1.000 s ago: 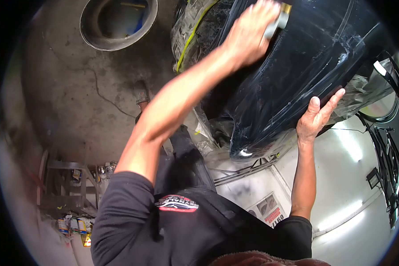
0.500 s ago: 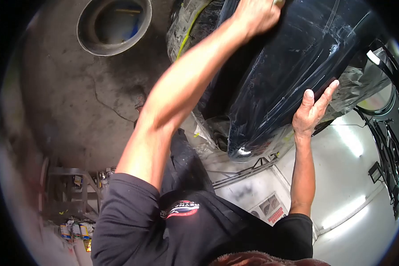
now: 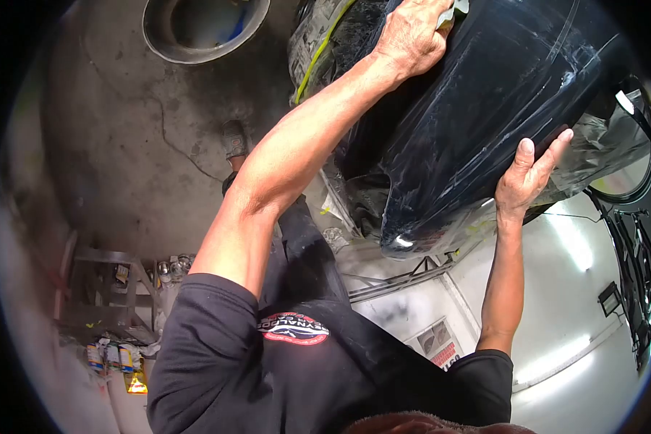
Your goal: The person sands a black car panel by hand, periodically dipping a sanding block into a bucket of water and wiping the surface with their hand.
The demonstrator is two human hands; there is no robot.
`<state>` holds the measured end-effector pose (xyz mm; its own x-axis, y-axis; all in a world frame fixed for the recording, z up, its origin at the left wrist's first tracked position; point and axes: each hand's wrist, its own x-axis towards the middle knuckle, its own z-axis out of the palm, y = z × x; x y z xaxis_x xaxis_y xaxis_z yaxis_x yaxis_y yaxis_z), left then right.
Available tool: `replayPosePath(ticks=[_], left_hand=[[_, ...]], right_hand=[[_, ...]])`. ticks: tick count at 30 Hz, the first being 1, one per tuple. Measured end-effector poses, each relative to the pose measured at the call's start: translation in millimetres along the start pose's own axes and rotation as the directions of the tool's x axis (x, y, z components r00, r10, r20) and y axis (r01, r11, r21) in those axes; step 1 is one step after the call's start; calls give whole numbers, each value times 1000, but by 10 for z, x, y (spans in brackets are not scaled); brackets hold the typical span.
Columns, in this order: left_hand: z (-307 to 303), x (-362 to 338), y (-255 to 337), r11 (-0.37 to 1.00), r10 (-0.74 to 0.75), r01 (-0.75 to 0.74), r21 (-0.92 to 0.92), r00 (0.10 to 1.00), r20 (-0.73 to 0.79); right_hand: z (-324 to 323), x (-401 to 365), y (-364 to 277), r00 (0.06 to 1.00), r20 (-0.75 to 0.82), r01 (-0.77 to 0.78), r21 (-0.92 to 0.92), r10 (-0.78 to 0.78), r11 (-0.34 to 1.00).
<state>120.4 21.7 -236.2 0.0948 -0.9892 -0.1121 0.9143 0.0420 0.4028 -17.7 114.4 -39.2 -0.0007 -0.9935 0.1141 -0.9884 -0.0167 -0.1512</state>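
Observation:
A dark, glossy car body panel (image 3: 477, 130) with whitish streaks slants across the upper right. At its upper edge, my left hand (image 3: 414, 36) is closed around a pale grey-green sanding pad (image 3: 453, 13). Most of the pad is hidden under the fingers, and the frame's top cuts it off. My right hand (image 3: 529, 177) lies against the panel's right edge, thumb apart from the stretched fingers, holding nothing.
Crumpled plastic sheeting (image 3: 604, 148) surrounds the panel, with a yellow-green strip (image 3: 322, 54) on its left. A round metal tub (image 3: 152, 40) with liquid stands on the concrete floor. A metal frame (image 3: 141, 282) and several containers lie lower left. A lit white wall is lower right.
My left hand has come slightly down and left, and more of the pad shows. The view has shifted, so the tub sits higher and the panel farther right. My right hand stays at the panel edge.

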Motion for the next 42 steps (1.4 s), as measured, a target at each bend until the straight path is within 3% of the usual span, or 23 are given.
replayPosePath(ticks=[1, 2, 3, 5, 7, 10, 11, 13, 18, 23, 25, 28, 32, 33, 35, 39, 41, 42], left_hand=[[-91, -192, 56, 910, 130, -156, 384, 987, 93], [-200, -442, 147, 655, 207, -307, 690, 952, 227], [-310, -700, 236, 277, 223, -429, 860, 899, 377], [-457, -1796, 412, 341, 82, -189, 921, 982, 172], [-553, -2685, 523, 376, -48, 55, 925, 998, -40], [-491, -2694, 504, 381, -48, 249, 890, 967, -249], [-628, -2453, 421, 396, -2, 256, 882, 961, -278], [-738, -2066, 434, 347, -47, 359, 866, 930, -366], [-365, -2909, 598, 438, -58, 316, 841, 944, -325], [-675, -2376, 458, 378, -18, 407, 832, 901, -432], [-611, -2537, 421, 362, 49, 348, 865, 919, -390], [-345, -3047, 494, 420, -2, 355, 835, 920, -391], [-798, -2698, 215, 220, 155, 225, 949, 952, -262], [-917, -2493, 235, 250, 81, 306, 919, 939, -335], [-993, -2415, 236, 199, 64, 291, 936, 949, -309], [-643, -2928, 373, 259, 77, 162, 952, 979, -188], [-762, -2753, 275, 171, 177, -6, 985, 984, -25], [-850, -2437, 205, 161, 181, -18, 987, 983, -11]], right_hand=[[-6, -16, -14, 1000, 2, -5, -1, 5, 1000], [-14, -24, -20, 1000, 5, -9, 0, 9, 1000], [-7, -4, -12, 1000, 6, -6, 6, 6, 1000], [1, -6, 33, 1000, -6, 22, -4, -22, 1000], [3, -9, 31, 1000, 0, 3, 4, -3, 1000], [30, -7, 71, 999, -12, 31, 5, -31, 1000], [26, -16, 83, 999, -15, 40, 5, -40, 999], [-11, -37, 17, 1000, 1, 20, -8, -20, 1000], [-5, -17, 52, 999, 6, 33, -11, -33, 999], [16, -16, 70, 998, -19, 55, -12, -56, 998], [9, -18, 74, 998, -22, 57, -15, -58, 998], [35, 7, 72, 995, -40, 87, 5, -87, 996], [26, -12, 104, 995, -34, 99, 9, -98, 995], [38, -10, 119, 994, -41, 101, 4, -100, 995], [41, 4, 158, 993, -45, 111, -15, -111, 994], [41, -7, 142, 994, -48, 101, -14, -101, 995], [44, -14, 133, 996, -42, 85, 10, -84, 996], [53, -6, 137, 996, -42, 81, 15, -80, 997]])
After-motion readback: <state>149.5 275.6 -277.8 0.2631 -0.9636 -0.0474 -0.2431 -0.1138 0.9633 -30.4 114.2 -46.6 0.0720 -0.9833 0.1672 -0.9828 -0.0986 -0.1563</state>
